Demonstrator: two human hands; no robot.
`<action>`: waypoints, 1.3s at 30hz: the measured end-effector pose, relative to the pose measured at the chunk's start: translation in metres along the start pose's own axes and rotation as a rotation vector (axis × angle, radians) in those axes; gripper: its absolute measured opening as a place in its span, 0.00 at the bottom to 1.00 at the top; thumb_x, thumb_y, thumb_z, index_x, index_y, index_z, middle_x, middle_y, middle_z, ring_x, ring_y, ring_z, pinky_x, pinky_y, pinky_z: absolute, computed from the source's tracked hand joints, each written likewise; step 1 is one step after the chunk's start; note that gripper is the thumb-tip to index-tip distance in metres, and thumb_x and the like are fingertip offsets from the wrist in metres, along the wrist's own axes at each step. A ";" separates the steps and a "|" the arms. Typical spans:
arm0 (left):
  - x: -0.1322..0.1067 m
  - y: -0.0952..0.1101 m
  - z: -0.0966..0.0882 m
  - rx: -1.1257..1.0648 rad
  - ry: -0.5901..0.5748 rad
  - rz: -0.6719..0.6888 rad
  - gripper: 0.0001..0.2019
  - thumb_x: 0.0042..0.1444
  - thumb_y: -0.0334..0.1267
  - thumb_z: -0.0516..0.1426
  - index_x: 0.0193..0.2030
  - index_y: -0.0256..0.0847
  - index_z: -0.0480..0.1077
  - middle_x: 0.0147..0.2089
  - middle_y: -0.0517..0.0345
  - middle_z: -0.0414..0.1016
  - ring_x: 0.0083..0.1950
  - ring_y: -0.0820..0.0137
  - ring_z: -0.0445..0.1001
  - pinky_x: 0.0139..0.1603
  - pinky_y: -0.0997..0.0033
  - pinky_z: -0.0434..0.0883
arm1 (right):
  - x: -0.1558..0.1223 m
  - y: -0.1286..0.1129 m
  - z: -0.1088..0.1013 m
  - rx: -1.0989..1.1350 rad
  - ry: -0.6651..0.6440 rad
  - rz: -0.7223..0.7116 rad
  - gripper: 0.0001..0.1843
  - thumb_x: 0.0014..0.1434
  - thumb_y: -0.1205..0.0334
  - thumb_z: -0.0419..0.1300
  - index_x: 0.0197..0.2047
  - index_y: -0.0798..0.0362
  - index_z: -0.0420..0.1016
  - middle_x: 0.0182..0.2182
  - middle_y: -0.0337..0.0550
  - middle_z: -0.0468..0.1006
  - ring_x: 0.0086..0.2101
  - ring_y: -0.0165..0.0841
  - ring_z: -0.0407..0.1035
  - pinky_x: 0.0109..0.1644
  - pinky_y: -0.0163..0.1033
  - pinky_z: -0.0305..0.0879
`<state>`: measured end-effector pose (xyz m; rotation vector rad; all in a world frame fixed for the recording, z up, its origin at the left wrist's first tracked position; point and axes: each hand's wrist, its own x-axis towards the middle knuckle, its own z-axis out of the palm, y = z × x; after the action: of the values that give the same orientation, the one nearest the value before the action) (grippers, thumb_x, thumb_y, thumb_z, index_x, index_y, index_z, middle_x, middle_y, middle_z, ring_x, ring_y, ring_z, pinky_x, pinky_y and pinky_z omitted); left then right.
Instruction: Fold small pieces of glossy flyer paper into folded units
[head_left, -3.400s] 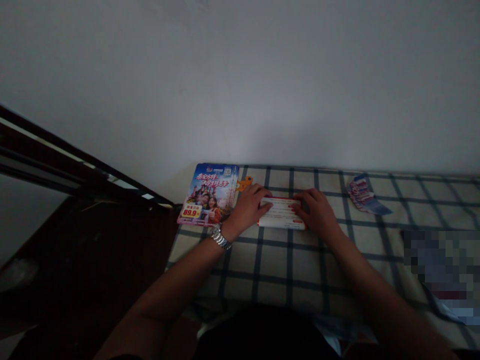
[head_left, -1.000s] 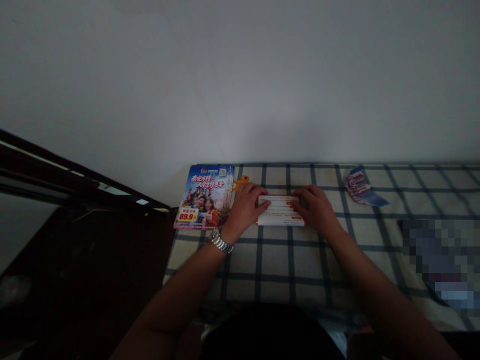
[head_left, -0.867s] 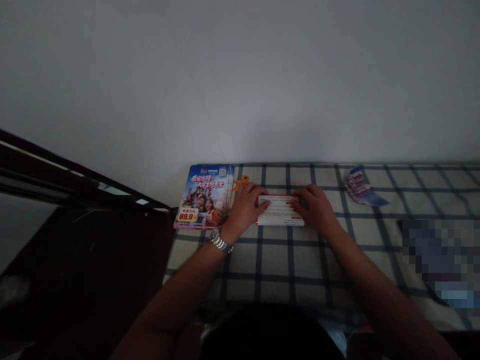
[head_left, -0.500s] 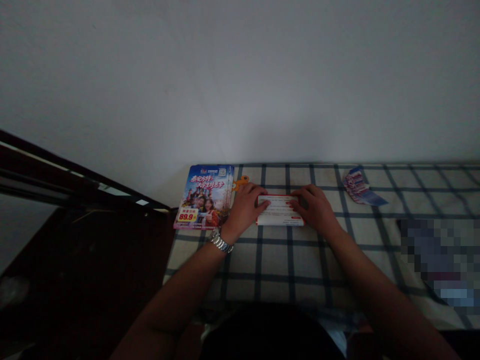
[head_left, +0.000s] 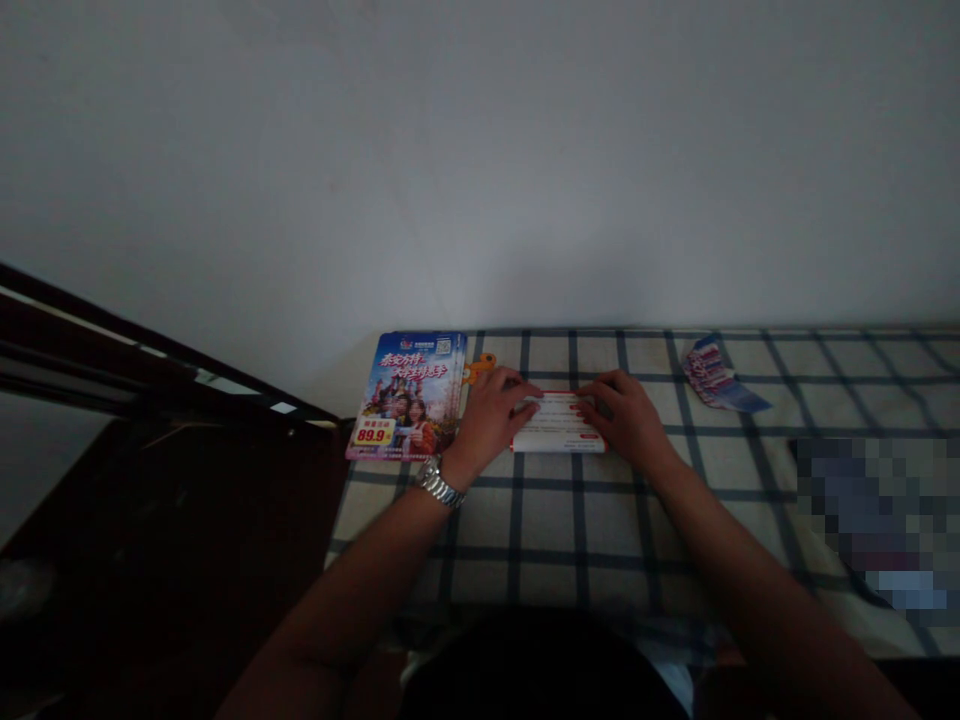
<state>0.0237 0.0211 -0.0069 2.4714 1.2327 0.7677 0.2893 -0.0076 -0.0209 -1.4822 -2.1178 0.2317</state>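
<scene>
A white printed leaflet with red edges (head_left: 557, 432) lies before me, looking folded down to a narrow strip. My left hand (head_left: 496, 410) grips its left end, thumb on top and fingers curled at the far edge. At the opposite end, my right hand (head_left: 619, 412) holds it the same way. The fingertips behind the far edge are partly hidden. Left of my hands is a stack of colourful flyers (head_left: 409, 395), the top one marked 89.9. Between that stack and my left hand an orange cartoon-shaped item (head_left: 480, 366) shows in part.
A checked cloth (head_left: 547, 510) covers the surface, which meets a plain wall (head_left: 480, 180) at the back. To the right lies a small fanned pile of folded flyers (head_left: 718, 378). Further right is a blurred-out object (head_left: 874, 525). A dark frame (head_left: 150, 350) stands at the left.
My fingers have shifted slightly along the leaflet's far edge, and more white shows there. Both hands stay at its two ends. The view has moved very little.
</scene>
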 end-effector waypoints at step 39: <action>-0.032 0.045 0.001 0.204 -0.142 0.098 0.23 0.75 0.45 0.47 0.72 0.43 0.63 0.74 0.50 0.65 0.75 0.59 0.61 0.78 0.50 0.55 | -0.010 -0.041 -0.024 0.014 -0.116 -0.121 0.20 0.71 0.55 0.57 0.63 0.49 0.75 0.59 0.52 0.78 0.57 0.46 0.74 0.63 0.55 0.72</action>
<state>0.0374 -0.0311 0.0025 2.7141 1.1994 0.4995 0.2706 -0.0359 0.0137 -1.3565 -2.2837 0.2932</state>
